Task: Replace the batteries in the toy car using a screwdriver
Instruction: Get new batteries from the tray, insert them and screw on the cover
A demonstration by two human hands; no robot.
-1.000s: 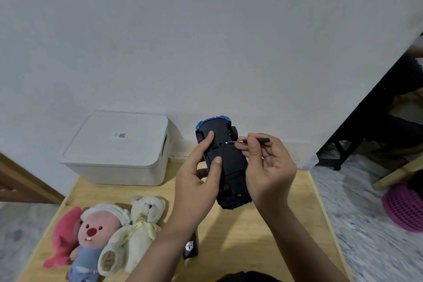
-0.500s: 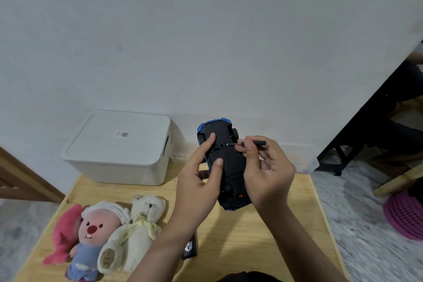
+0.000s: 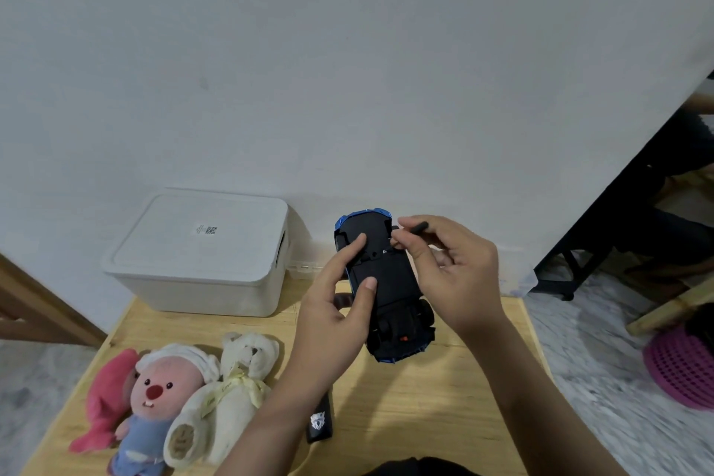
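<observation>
Two hands share the work: your left hand point(image 3: 336, 305) grips the car point(image 3: 386, 290) belly-up above the table point(image 3: 425, 398), thumb and finger bracing the underside so it stays steady, while your right hand point(image 3: 444, 267) pinches the screwdriver point(image 3: 419, 227) near the battery cover. A sticker on the box point(image 3: 201, 255) is too small to read; the remote point(image 3: 320, 421) shows an illegible emblem.

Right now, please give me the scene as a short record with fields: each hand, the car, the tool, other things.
left hand: grips the toy car, thumb and a finger on its underside
toy car: held above the table, black underside facing the camera
right hand: pinches the screwdriver
screwdriver: black handle visible, tip hidden behind the fingers
table: wooden
also there: white box, plush toys
</observation>
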